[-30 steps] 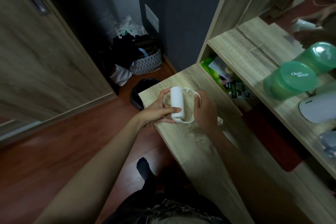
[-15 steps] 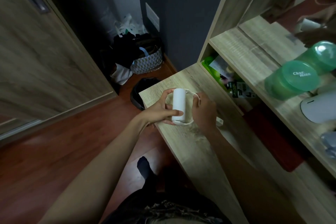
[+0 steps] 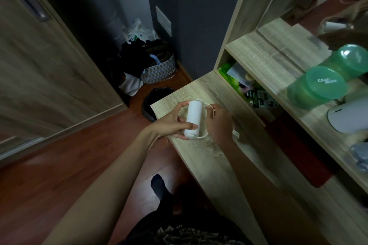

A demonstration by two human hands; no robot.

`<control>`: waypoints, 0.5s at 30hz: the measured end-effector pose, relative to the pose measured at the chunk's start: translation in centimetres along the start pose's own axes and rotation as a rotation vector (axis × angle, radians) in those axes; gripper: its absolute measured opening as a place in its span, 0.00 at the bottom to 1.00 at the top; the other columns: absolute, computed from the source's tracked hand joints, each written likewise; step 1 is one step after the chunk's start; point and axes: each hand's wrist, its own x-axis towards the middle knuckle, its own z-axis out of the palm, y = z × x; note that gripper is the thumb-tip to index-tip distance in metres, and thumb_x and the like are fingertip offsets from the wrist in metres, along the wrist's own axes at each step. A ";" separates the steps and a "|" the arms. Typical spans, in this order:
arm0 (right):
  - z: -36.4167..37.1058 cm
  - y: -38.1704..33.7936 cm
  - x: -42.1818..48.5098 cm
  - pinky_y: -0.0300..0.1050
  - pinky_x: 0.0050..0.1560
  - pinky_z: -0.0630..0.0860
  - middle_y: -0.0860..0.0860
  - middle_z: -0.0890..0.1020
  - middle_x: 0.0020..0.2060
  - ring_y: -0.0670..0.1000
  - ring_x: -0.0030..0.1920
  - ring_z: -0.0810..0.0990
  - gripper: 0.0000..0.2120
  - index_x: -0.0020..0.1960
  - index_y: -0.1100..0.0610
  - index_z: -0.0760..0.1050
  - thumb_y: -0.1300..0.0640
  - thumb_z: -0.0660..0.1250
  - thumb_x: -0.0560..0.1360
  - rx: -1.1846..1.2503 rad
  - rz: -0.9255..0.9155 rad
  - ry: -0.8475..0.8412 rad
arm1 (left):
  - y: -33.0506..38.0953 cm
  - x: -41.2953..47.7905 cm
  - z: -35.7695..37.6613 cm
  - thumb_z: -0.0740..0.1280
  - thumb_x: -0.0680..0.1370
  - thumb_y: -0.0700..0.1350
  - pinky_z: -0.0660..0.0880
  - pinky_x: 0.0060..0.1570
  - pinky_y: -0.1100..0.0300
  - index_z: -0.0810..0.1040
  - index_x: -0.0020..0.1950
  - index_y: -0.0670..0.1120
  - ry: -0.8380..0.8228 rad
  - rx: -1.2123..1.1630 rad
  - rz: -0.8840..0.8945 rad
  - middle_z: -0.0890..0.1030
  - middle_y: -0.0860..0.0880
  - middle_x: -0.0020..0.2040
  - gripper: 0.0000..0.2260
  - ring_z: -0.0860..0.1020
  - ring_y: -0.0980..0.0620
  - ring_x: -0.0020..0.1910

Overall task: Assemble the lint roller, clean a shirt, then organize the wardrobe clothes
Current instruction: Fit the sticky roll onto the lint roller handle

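Note:
A white lint roll [image 3: 192,117] stands almost upright over the near left corner of the wooden desk [image 3: 215,157]. My left hand [image 3: 172,123] wraps around the roll from the left, thumb across its lower part. My right hand [image 3: 219,122] grips the thin white roller frame [image 3: 206,134], which curves around the roll's right side and under its bottom end. The frame's handle is hidden behind my right hand. A mirror at the upper right reflects the roll and a hand.
A black waste bin [image 3: 154,103] stands on the floor by the desk corner. Behind it a patterned basket [image 3: 161,70] holds dark clothes. Green lidded tubs [image 3: 318,87] and a white object [image 3: 348,117] sit on the shelf at right. A wooden wardrobe door [image 3: 39,55] fills the left.
Both hands have held the roll and frame in nearly the same place. The roll has tipped slightly more upright and my left thumb has slid lower on it.

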 end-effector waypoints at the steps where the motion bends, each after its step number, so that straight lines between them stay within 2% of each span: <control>1: 0.0 0.0 0.1 0.41 0.41 0.69 0.56 0.81 0.42 0.50 0.40 0.77 0.12 0.51 0.62 0.78 0.58 0.58 0.81 0.013 -0.014 -0.001 | 0.0 0.0 -0.2 0.72 0.75 0.37 0.82 0.46 0.47 0.60 0.71 0.60 -0.001 -0.002 0.011 0.79 0.34 0.58 0.33 0.84 0.41 0.48; 5: -1.3 -0.3 0.8 0.43 0.37 0.69 0.57 0.79 0.36 0.54 0.36 0.76 0.12 0.46 0.59 0.74 0.54 0.56 0.82 0.145 -0.059 -0.045 | -0.2 0.1 -0.9 0.72 0.75 0.36 0.82 0.46 0.50 0.63 0.68 0.60 0.016 -0.033 0.065 0.79 0.33 0.57 0.31 0.83 0.40 0.51; 10: -2.6 0.5 1.2 0.46 0.36 0.74 0.54 0.78 0.29 0.53 0.30 0.76 0.25 0.37 0.58 0.73 0.42 0.51 0.80 0.278 0.127 -0.428 | 0.1 0.5 -2.9 0.71 0.75 0.37 0.81 0.44 0.57 0.70 0.63 0.51 0.064 -0.053 0.089 0.83 0.44 0.51 0.20 0.83 0.49 0.49; 12: -1.8 0.5 0.8 0.43 0.33 0.72 0.53 0.78 0.28 0.50 0.28 0.75 0.27 0.37 0.60 0.74 0.42 0.51 0.81 0.332 0.167 -0.504 | 0.1 0.7 -3.5 0.70 0.76 0.38 0.81 0.48 0.55 0.73 0.63 0.52 0.068 -0.043 0.089 0.83 0.46 0.48 0.18 0.83 0.49 0.50; 14: -1.1 0.1 0.4 0.38 0.29 0.70 0.52 0.78 0.28 0.47 0.28 0.76 0.27 0.40 0.61 0.77 0.44 0.51 0.82 0.391 0.187 -0.496 | 0.2 1.0 -3.8 0.70 0.77 0.39 0.81 0.53 0.54 0.75 0.63 0.53 0.069 -0.048 0.090 0.83 0.46 0.46 0.17 0.82 0.49 0.50; 15: -1.0 -0.2 0.2 0.37 0.31 0.71 0.52 0.79 0.31 0.47 0.30 0.77 0.26 0.42 0.62 0.78 0.45 0.52 0.82 0.411 0.175 -0.475 | 0.2 1.1 -3.8 0.69 0.77 0.40 0.80 0.53 0.54 0.75 0.63 0.54 0.067 -0.056 0.092 0.83 0.46 0.47 0.16 0.82 0.49 0.51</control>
